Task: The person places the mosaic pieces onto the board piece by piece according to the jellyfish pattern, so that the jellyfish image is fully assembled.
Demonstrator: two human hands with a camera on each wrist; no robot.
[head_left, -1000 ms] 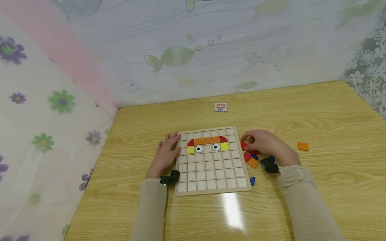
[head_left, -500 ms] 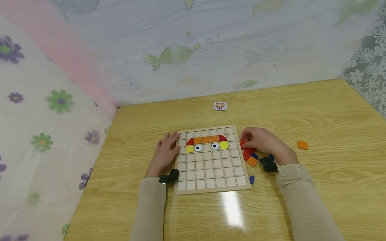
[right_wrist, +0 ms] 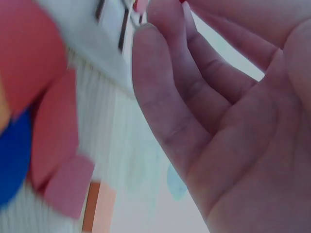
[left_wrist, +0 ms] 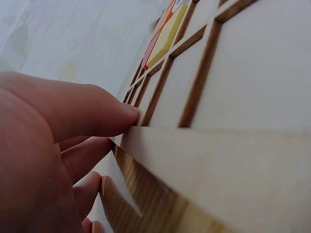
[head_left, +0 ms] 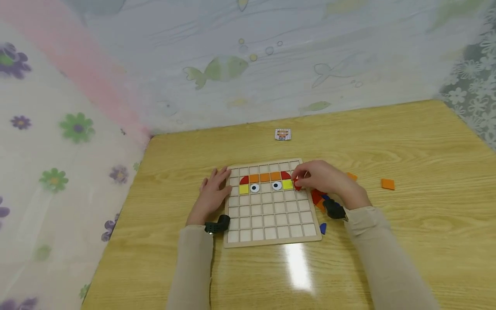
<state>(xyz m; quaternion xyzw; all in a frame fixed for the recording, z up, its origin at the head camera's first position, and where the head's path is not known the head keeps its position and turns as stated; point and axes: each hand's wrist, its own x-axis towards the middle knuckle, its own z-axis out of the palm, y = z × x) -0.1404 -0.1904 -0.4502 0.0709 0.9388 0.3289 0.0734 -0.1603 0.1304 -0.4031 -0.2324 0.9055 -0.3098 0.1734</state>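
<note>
- head view: my right hand (head_left: 323, 176) pinches a red piece (head_left: 297, 185); sloppy aim might bump the yellow tile (head_left: 287, 184) just left
- left hand (head_left: 212, 193) spread; if it slips, board (head_left: 271, 242) could shift

Both forearms (head_left: 194, 267) stretch forward; the left hand (head_left: 210, 197) has spread fingers (head_left: 223, 175), while the right hand (head_left: 323, 177) pinches.

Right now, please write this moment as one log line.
left hand: touches grid board | right hand: pinches red piece | card: beyond board
</note>
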